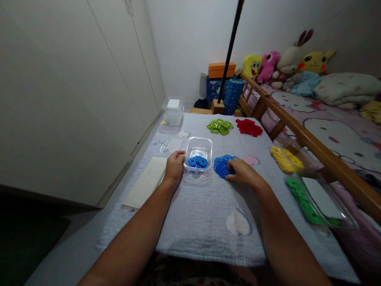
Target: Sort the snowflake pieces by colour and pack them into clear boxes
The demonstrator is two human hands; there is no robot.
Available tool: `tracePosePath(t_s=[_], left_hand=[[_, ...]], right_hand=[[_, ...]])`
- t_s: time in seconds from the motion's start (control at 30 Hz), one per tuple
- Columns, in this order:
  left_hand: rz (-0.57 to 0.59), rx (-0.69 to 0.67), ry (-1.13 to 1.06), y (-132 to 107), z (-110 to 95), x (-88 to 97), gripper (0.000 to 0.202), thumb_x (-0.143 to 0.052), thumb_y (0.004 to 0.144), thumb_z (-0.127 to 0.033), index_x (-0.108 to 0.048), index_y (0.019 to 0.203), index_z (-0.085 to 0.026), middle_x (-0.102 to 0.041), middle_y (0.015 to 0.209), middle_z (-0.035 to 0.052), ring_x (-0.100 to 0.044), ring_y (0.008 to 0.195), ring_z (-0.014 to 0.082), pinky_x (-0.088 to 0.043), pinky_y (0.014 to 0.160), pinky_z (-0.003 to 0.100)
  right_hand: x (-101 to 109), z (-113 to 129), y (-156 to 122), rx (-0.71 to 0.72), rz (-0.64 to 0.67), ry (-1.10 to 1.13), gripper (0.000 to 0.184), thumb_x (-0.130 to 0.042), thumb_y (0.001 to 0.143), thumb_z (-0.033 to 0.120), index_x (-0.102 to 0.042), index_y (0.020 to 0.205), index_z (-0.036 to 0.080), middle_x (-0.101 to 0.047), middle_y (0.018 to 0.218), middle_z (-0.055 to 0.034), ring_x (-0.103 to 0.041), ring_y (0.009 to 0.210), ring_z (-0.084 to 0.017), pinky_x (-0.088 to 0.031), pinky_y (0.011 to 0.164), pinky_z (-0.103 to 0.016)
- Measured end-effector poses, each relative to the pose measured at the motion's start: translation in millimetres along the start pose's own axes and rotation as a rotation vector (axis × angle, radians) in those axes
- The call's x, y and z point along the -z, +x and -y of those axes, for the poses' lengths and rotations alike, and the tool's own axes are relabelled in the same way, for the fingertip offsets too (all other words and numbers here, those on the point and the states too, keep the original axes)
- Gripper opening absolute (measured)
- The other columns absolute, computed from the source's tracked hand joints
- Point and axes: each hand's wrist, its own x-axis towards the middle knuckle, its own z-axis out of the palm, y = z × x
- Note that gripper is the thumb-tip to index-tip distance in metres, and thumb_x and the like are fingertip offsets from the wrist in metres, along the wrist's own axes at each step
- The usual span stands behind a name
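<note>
A clear plastic container (199,143) stands open-topped on the cloth, with several blue snowflake discs (197,161) lying at its near end. My left hand (174,167) grips the container's left side, thumb and fingers closed at the wall. To the right of the container lies a loose pile of blue snowflake discs (222,166). At the pile's right edge my right hand (242,171) is closed, its fingers curled onto blue discs. How many discs it grips is hidden. A clear lid (172,145) lies flat behind my left hand.
Light-green pieces (220,126) and red pieces (249,127) form piles at the back. Boxes of yellow pieces (286,159) and green pieces (306,202) sit along the right edge. Stacked clear containers (173,113) stand back left; a cream folded sheet (145,182) lies left. A wooden bed rail (285,113) borders the right.
</note>
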Motion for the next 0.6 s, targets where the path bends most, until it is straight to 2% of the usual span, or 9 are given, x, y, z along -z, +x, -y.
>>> tracePosePath(t_s=[0.13,0.23,0.33,0.43,0.6], left_hand=[[0.0,-0.004,-0.003,0.9,1.6,0.8,0.023,-0.062,0.069,-0.025,-0.066,0.09,-0.016,-0.046,0.05,-0.0085,-0.037,0.037,0.0069,-0.028,0.035,0.017],[0.0,0.002,-0.01,1.5,2.3,0.8,0.022,-0.062,0.069,-0.024,-0.066,0.089,-0.016,-0.046,0.049,-0.0086,-0.037,0.037,0.007,-0.028,0.035,0.018],[0.005,0.006,-0.024,1.0,1.5,0.3,0.022,-0.062,0.069,-0.024,-0.065,0.089,-0.016,-0.045,0.049,-0.0088,-0.036,0.037,0.0068,-0.028,0.035,0.018],[0.007,0.008,-0.032,-0.1,0.0,-0.2,0.022,-0.062,0.069,-0.024,-0.066,0.089,-0.016,-0.046,0.049,-0.0087,-0.037,0.037,0.0067,-0.027,0.035,0.017],[0.001,0.004,-0.01,-0.2,-0.1,0.0,0.022,-0.061,0.068,-0.024,-0.065,0.088,-0.015,-0.045,0.049,-0.0088,-0.036,0.037,0.0068,-0.028,0.035,0.017]], right_hand=[[-0.1,-2.7,4.2,-0.01,-0.04,0.031,0.016,-0.075,0.07,0.024,-0.064,0.08,0.02,-0.063,0.086,-0.0046,-0.056,0.08,-0.02,-0.04,0.07,-0.03],[3.6,-3.9,5.6,-0.017,-0.042,0.116,0.005,-0.068,0.076,0.023,-0.065,0.076,0.02,-0.063,0.081,-0.0039,-0.057,0.075,-0.018,-0.041,0.069,-0.03],[10.6,-4.6,5.1,-0.041,-0.063,0.252,0.01,-0.063,0.08,0.026,-0.068,0.074,0.02,-0.064,0.078,-0.0038,-0.058,0.072,-0.018,-0.043,0.067,-0.03],[16.2,-1.5,4.4,-0.075,-0.112,0.421,0.015,-0.064,0.078,0.033,-0.069,0.074,0.02,-0.064,0.072,-0.0025,-0.057,0.065,-0.017,-0.042,0.06,-0.028],[9.4,17.6,7.9,-0.118,-0.273,0.717,0.021,-0.066,0.076,0.041,-0.067,0.074,0.02,-0.061,0.065,0.0002,-0.054,0.06,-0.015,-0.042,0.056,-0.027]])
